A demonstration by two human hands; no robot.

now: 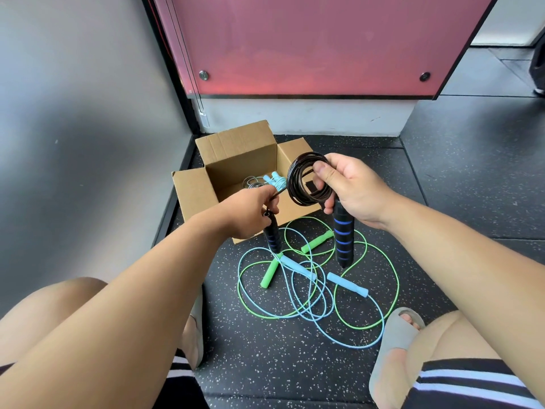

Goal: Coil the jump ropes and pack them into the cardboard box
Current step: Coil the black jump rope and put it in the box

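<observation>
Black jump rope (306, 181), tightly coiled, is clasped with its blue-striped handle (343, 234) in the right grip (351, 193). The left grip (250, 214) pinches the cord above the second handle (272, 236). Behind them the open cardboard box (194, 196) holds a coiled light-blue rope (275, 180). A green rope (269, 273) and a loose light-blue rope (348, 284) sprawl on the floor (265, 364).

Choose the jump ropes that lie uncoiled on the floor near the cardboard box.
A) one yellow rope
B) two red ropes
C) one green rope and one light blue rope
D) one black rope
C: the green rope and the light blue rope lie in loose, crossing loops on the floor, while the black rope is held up, coiled in the right hand.
</observation>
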